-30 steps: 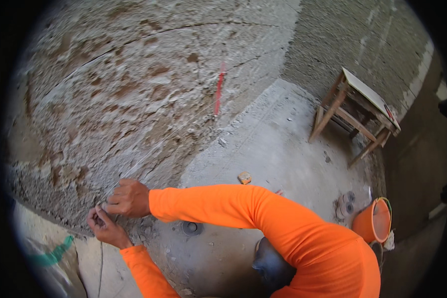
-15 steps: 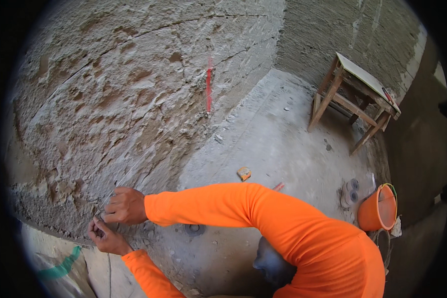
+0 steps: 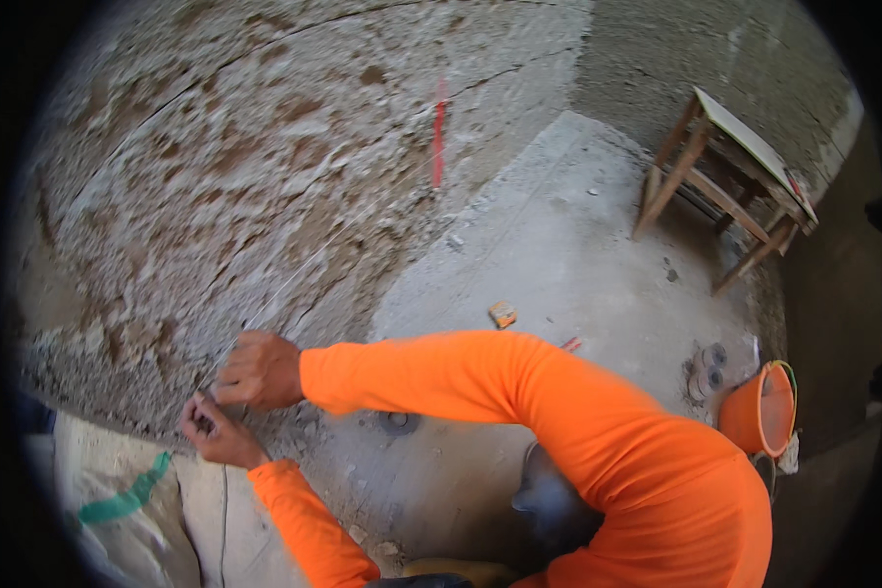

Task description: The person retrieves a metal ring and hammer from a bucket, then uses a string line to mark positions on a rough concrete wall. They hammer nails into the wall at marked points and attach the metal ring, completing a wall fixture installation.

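Note:
My right hand (image 3: 260, 370) is curled against the foot of a rough plastered wall (image 3: 265, 176), its fingertips pinched together. Just below it my left hand (image 3: 220, 436) is pinched too, with a small dark thing between its fingers. The fingertips of both hands almost meet at the wall. A thin string (image 3: 343, 257) runs taut from them up along the wall toward a red mark (image 3: 439, 145). A loose end of the string hangs down below my left hand. Both my sleeves are orange.
A concrete floor (image 3: 559, 255) meets the wall at my right. On it lie a small orange block (image 3: 503, 315), an orange bucket (image 3: 759, 410) and a wooden stool (image 3: 730, 181) by the far wall. A pale sack with a green strip (image 3: 122, 502) lies lower left.
My hands stay at the same spot on the wall, pinched together. My head has shifted a little, so the wall, stool and bucket sit slightly differently in view.

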`<state>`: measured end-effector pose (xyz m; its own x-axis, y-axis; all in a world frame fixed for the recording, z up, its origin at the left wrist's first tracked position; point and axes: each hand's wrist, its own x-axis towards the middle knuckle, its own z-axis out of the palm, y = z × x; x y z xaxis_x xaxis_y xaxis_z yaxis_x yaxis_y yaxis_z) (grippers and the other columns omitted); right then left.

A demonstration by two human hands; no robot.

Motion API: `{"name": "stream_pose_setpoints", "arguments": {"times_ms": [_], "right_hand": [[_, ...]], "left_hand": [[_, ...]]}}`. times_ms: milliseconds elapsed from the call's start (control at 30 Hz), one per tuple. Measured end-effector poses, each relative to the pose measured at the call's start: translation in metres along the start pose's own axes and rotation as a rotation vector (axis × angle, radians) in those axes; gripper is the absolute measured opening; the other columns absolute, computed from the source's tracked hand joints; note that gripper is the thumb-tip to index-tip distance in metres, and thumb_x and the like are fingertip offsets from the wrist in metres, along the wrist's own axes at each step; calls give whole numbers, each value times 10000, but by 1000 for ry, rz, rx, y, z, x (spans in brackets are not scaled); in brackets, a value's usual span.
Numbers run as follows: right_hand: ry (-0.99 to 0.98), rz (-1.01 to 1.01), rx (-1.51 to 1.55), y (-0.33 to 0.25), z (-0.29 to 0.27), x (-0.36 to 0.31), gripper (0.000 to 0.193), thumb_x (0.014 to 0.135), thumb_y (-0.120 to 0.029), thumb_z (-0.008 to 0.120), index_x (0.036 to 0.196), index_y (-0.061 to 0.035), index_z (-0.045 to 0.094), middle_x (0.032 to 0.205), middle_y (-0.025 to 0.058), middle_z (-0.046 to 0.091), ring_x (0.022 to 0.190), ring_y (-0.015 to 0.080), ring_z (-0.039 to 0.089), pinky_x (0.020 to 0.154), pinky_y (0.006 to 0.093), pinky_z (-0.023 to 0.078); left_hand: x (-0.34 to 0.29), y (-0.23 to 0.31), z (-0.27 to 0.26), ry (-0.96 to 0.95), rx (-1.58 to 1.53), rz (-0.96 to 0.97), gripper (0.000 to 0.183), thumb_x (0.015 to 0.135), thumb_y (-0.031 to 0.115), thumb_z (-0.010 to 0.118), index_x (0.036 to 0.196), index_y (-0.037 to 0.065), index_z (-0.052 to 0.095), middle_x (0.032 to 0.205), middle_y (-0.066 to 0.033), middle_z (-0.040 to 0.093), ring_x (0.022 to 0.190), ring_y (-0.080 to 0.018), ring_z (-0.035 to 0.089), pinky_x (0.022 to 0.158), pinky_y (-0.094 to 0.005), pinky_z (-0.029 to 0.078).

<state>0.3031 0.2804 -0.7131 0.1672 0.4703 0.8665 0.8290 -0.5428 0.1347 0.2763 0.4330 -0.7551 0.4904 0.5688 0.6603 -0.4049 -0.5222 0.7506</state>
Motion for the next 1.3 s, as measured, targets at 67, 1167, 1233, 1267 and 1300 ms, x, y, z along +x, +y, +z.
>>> {"name": "stream_pose_setpoints", "arguments": {"times_ms": [67,1167,1233,1267,1300], "right_hand": [[10,-14,-17,0,-3,-1,109,736,-223,664,836,-211,621,756,-71,594,725,136,641,636,346,433],[-573,457,594,-65,-47,-147,260,971,-341,580,981,-94,661,928,137,694,883,379,669,773,498,518],[-649,574,569,-60,-50,-144,284,991,-353,561,1052,-99,673,977,134,708,898,371,676,815,490,523],[-779,637,566,-58,-51,-140,301,1001,-359,551,1087,-101,679,1001,132,715,906,368,680,836,486,525],[-701,668,593,-56,-52,-134,268,996,-320,567,1098,-98,677,1004,142,716,885,370,682,821,469,534]], "left_hand": [[-2,-2,1,15,-19,67,167,979,140,685,1017,-21,664,875,-60,655,763,-136,577,686,-290,506],[-9,-18,-3,-31,121,91,190,970,195,702,1009,9,702,898,-83,707,785,-193,644,743,-322,535],[-8,-20,-3,3,70,113,174,960,177,711,1002,8,698,892,-91,699,783,-197,633,737,-326,531],[-9,-21,-2,5,109,129,166,958,168,712,999,8,697,890,-93,696,784,-198,630,735,-325,529],[-9,-22,-2,45,160,140,159,955,160,713,996,7,695,888,-96,693,785,-199,627,733,-325,527]]}}
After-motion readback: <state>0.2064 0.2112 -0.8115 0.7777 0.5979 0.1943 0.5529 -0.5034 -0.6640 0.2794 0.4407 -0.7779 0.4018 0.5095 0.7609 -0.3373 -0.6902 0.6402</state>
